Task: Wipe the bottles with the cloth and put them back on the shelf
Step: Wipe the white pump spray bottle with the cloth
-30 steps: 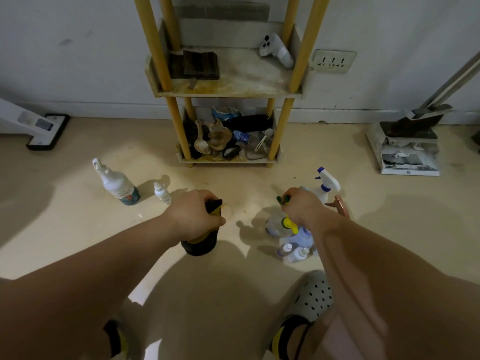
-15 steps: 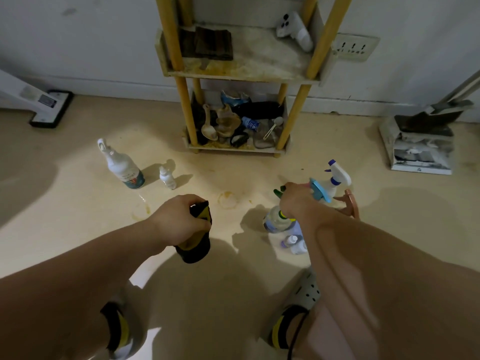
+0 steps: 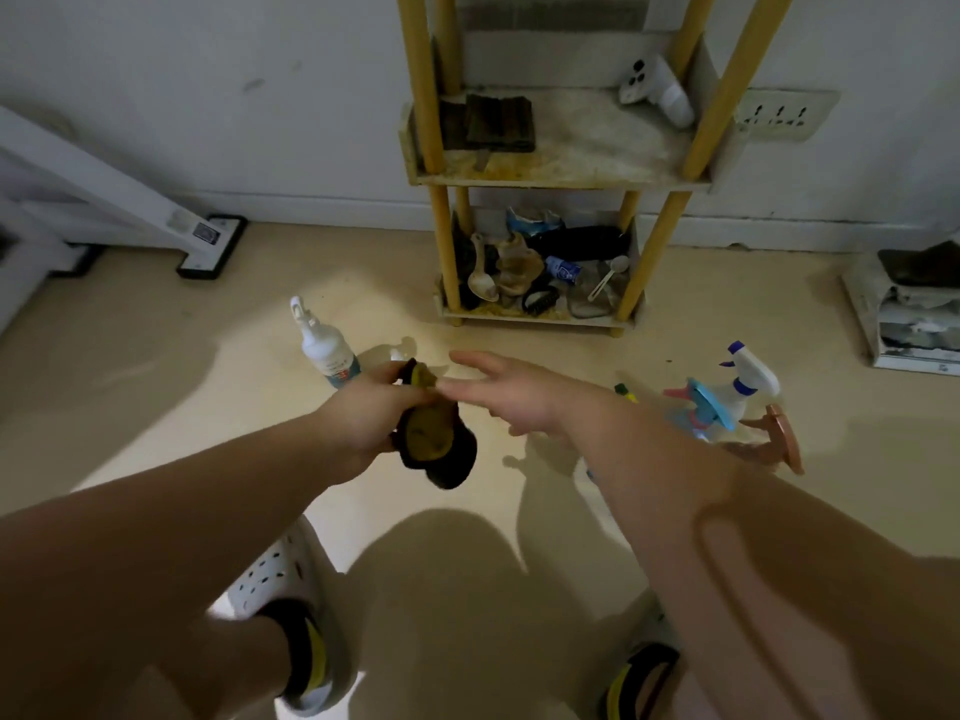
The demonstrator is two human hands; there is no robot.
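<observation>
Head view: cloth point(image 3: 437, 445) hangs below grip of left hand point(image 3: 363, 414).

Two hands point(image 3: 363, 423) point(image 3: 519, 397), one cloth point(image 3: 436, 444), one shelf unit point(image 3: 561, 180).

**Cloth in hand, bottles on the floor by the shelf**

The cloth point(image 3: 434, 444), mustard yellow with black edges, hangs bunched from the left hand point(image 3: 363, 423), which grips it above the floor. A white bottle point(image 3: 324, 348) with a slim nozzle stands upright on the floor, left of the shelf's foot. On the right three stand close together: a white spray bottle point(image 3: 750, 374) with a purple-trimmed trigger, a blue sprayer point(image 3: 706, 407) and a pink-brown sprayer point(image 3: 782, 441). The shelf point(image 3: 561, 171) stands on yellow posts against the wall, with a stained pale tier above a cluttered bottom tier
</observation>
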